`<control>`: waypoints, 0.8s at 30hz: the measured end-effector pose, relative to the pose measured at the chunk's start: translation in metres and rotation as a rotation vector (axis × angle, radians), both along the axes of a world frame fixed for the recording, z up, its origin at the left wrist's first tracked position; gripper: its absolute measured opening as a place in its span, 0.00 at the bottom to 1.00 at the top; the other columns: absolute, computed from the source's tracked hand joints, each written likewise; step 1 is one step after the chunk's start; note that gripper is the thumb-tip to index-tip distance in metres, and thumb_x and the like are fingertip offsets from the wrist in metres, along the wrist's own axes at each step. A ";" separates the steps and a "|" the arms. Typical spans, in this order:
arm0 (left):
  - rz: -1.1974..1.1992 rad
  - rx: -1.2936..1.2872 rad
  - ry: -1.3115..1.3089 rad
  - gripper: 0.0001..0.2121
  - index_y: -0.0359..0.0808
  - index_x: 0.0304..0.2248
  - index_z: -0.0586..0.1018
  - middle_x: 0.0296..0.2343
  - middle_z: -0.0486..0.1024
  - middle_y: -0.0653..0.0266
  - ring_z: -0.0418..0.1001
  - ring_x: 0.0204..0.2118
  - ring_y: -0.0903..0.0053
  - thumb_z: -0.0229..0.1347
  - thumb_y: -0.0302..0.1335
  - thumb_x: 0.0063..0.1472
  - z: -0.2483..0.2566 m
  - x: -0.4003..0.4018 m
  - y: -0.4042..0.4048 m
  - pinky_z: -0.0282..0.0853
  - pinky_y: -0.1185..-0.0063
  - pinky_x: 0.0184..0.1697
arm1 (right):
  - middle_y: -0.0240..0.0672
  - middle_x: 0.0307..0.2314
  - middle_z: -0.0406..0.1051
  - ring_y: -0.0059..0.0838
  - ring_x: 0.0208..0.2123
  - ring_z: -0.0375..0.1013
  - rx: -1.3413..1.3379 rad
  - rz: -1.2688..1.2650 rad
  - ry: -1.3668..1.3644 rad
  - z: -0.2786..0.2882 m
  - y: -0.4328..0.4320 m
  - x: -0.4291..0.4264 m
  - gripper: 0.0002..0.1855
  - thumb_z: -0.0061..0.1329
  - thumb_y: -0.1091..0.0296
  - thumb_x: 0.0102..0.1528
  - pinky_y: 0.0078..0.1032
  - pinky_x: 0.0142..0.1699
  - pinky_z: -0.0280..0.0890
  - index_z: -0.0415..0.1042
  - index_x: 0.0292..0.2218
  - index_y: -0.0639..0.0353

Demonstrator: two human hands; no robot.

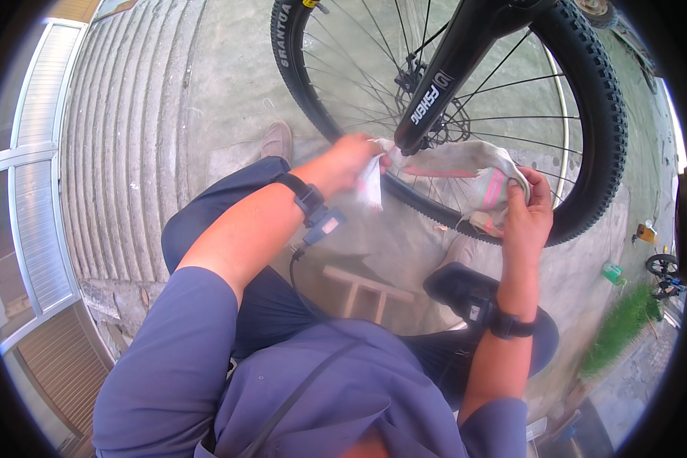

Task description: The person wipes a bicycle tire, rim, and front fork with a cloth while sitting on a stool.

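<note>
A worn white cloth with pink stripes is stretched between my two hands, beside the lower end of the black suspension fork leg. My left hand pinches one end, which hangs down as a blurred flap. With thumb and fingers my right hand grips the other end, in front of the bicycle wheel's spokes. Behind the fork are the hub and the disc brake rotor. The wheel's knobby black tire curves around below the cloth. Part of the hub is hidden by the fork and cloth.
Concrete steps rise at the left. Between my legs stands a small wooden frame, seen blurred. A hose runs behind the wheel. A green container, an orange object and grass lie at the right.
</note>
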State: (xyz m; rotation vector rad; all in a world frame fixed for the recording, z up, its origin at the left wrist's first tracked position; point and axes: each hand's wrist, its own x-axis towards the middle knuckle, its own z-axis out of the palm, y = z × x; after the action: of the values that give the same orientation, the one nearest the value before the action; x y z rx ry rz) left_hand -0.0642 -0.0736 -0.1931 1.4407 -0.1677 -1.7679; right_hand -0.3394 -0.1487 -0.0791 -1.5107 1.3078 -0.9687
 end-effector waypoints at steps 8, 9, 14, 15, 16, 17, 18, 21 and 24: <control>0.194 -0.078 0.001 0.12 0.25 0.45 0.69 0.40 0.74 0.49 0.75 0.42 0.62 0.44 0.23 0.65 0.049 0.007 -0.017 0.72 0.66 0.46 | 0.35 0.38 0.70 0.25 0.39 0.72 0.224 -0.214 -0.467 0.023 -0.008 0.015 0.08 0.45 0.78 0.59 0.24 0.47 0.69 0.68 0.42 0.66; 0.210 -0.089 -0.001 0.12 0.24 0.45 0.69 0.41 0.74 0.48 0.75 0.43 0.61 0.43 0.22 0.65 0.052 0.010 -0.015 0.72 0.66 0.47 | 0.37 0.38 0.70 0.26 0.40 0.72 0.285 -0.229 -0.571 0.027 -0.008 0.026 0.09 0.44 0.78 0.59 0.25 0.47 0.69 0.68 0.42 0.66; 0.275 -0.174 0.082 0.08 0.31 0.42 0.73 0.32 0.75 0.59 0.76 0.32 0.72 0.48 0.23 0.64 0.049 0.012 -0.014 0.75 0.72 0.37 | 0.42 0.41 0.70 0.33 0.44 0.72 0.400 -0.268 -0.877 0.032 -0.007 0.058 0.10 0.41 0.79 0.60 0.30 0.51 0.68 0.64 0.44 0.65; 0.292 -0.176 0.076 0.08 0.30 0.42 0.73 0.31 0.75 0.59 0.76 0.32 0.72 0.48 0.23 0.64 0.051 0.010 -0.014 0.75 0.72 0.38 | 0.42 0.41 0.70 0.33 0.44 0.71 0.408 -0.280 -0.898 0.031 -0.010 0.060 0.10 0.41 0.79 0.60 0.31 0.51 0.68 0.64 0.45 0.65; 0.290 -0.178 0.089 0.09 0.30 0.42 0.72 0.32 0.75 0.59 0.76 0.32 0.72 0.48 0.23 0.64 0.050 0.010 -0.014 0.75 0.72 0.38 | 0.42 0.41 0.70 0.34 0.44 0.71 0.415 -0.292 -0.918 0.028 -0.011 0.061 0.10 0.41 0.79 0.60 0.31 0.52 0.67 0.64 0.45 0.64; 0.288 -0.179 0.103 0.09 0.30 0.42 0.72 0.32 0.75 0.59 0.76 0.32 0.72 0.47 0.23 0.64 0.047 0.009 -0.014 0.75 0.72 0.38 | 0.43 0.41 0.70 0.34 0.45 0.71 0.422 -0.304 -0.939 0.027 -0.012 0.062 0.11 0.40 0.79 0.60 0.32 0.52 0.67 0.64 0.45 0.64; 0.291 -0.178 0.113 0.09 0.30 0.43 0.71 0.32 0.75 0.59 0.76 0.32 0.72 0.47 0.23 0.65 0.047 0.010 -0.011 0.75 0.72 0.38 | 0.43 0.41 0.70 0.35 0.45 0.71 0.424 -0.315 -0.949 0.027 -0.012 0.062 0.11 0.40 0.80 0.60 0.32 0.52 0.67 0.64 0.45 0.64; 0.304 -0.064 0.155 0.10 0.30 0.45 0.70 0.34 0.75 0.58 0.76 0.34 0.71 0.46 0.23 0.65 0.046 -0.003 -0.004 0.75 0.71 0.39 | 0.44 0.42 0.70 0.38 0.45 0.71 0.409 -0.337 -0.982 0.028 -0.018 0.051 0.11 0.39 0.80 0.60 0.35 0.54 0.66 0.65 0.45 0.62; 0.226 -0.059 0.205 0.10 0.29 0.45 0.69 0.38 0.75 0.54 0.77 0.39 0.67 0.43 0.23 0.66 0.029 -0.020 0.002 0.76 0.71 0.41 | 0.45 0.44 0.70 0.40 0.47 0.71 0.349 -0.364 -0.981 0.043 -0.037 0.035 0.12 0.37 0.80 0.61 0.40 0.54 0.65 0.66 0.46 0.63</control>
State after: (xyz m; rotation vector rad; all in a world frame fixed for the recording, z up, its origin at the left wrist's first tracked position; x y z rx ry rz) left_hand -0.0846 -0.0716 -0.1644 1.1790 0.0485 -1.6959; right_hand -0.3041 -0.1856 -0.0362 -0.3898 0.9338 -1.3730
